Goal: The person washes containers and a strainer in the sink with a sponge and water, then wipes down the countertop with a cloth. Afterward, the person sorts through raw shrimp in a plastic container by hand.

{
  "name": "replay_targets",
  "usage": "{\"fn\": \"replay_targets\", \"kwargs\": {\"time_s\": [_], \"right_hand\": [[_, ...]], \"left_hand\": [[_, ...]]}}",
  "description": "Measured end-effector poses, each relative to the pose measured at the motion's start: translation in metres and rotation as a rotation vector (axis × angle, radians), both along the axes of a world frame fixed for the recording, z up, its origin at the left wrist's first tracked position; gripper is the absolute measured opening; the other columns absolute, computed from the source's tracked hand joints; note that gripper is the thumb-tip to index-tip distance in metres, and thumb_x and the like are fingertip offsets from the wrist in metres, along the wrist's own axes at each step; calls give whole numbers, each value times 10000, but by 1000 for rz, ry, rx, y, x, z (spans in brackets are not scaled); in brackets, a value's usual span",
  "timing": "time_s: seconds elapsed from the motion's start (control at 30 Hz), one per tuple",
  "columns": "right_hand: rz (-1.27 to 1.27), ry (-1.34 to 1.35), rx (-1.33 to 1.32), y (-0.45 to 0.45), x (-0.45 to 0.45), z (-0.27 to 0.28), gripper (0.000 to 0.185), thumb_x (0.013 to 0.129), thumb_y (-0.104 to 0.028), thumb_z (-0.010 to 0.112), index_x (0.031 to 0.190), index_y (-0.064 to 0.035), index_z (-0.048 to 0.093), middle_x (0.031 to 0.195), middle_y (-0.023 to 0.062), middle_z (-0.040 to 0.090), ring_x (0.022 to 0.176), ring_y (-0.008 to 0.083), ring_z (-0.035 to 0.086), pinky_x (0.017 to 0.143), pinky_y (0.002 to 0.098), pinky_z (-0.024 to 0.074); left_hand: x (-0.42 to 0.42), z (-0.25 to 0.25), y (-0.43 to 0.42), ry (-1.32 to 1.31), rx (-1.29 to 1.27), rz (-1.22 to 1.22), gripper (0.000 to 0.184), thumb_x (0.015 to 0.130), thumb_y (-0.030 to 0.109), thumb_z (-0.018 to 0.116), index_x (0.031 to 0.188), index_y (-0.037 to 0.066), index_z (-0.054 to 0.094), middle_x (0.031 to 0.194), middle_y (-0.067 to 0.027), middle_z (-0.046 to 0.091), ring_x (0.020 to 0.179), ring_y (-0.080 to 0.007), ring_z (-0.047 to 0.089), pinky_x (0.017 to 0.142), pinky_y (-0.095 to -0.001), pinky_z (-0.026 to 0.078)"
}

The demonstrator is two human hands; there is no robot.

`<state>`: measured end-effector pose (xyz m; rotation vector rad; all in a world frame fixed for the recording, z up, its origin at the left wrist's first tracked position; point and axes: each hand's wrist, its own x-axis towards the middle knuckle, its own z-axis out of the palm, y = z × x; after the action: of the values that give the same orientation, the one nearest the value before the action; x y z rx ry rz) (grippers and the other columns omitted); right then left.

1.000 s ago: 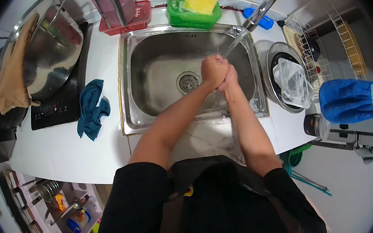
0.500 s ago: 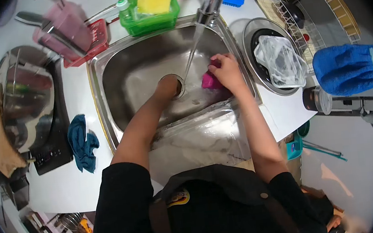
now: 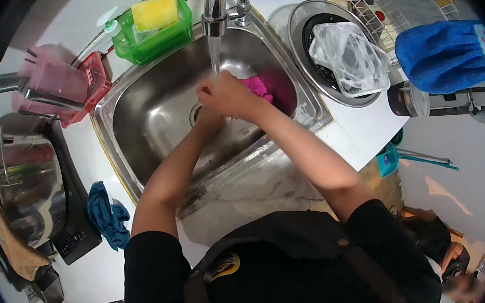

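Brought right hand (image 3: pixel 231 95) leftward since the earlier frame, overlapping left hand (image 3: pixel 211 121); cannot tell whether pressed together or pinching anything. Just beyond, in the sink (image 3: pixel 152 105), note crumpled pink cloth (image 3: pixel 259 88): likely soft, light, slippery when wet, best grasped by bunched folds. Farther, see running tap (image 3: pixel 215 13).

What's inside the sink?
Running water, the right hand, the left hand, the drain and a pink item, possibly cloth. The hands hide part of the drain and part of the pink item; whether the left hand holds anything can't be seen behind the right.
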<state>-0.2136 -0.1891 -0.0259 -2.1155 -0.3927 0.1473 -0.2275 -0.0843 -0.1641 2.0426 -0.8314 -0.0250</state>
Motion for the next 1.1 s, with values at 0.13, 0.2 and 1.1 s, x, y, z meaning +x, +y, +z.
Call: {"fn": "replay_targets", "kwargs": {"time_s": [0.13, 0.2, 1.1], "right_hand": [[50, 36, -37, -5, 12, 6, 239, 754, -194, 530, 740, 30, 611, 730, 260, 576, 749, 404, 583, 686, 445, 477], [39, 54, -7, -8, 13, 7, 237, 748, -194, 536, 742, 30, 611, 729, 261, 575, 756, 405, 581, 690, 445, 475], [-189, -613, -550, -26, 30, 12, 607, 723, -124, 561, 1264, 61, 358, 1302, 201, 351, 1126, 359, 389, 886, 431, 386]], "left_hand": [[1, -22, -14, 74, 107, -181, 120, 729, 70, 505, 813, 8, 564, 799, -163, 595, 744, -323, 579, 683, -384, 458], [-13, -4, -20, 258, 84, -282, 127, 733, 106, 493, 745, -6, 550, 757, -188, 589, 722, -341, 572, 679, -402, 453], [16, -20, 14, 128, 783, 134, 139, 651, 139, 595, 683, 4, 603, 765, -161, 620, 739, -315, 611, 677, -400, 493]]}}
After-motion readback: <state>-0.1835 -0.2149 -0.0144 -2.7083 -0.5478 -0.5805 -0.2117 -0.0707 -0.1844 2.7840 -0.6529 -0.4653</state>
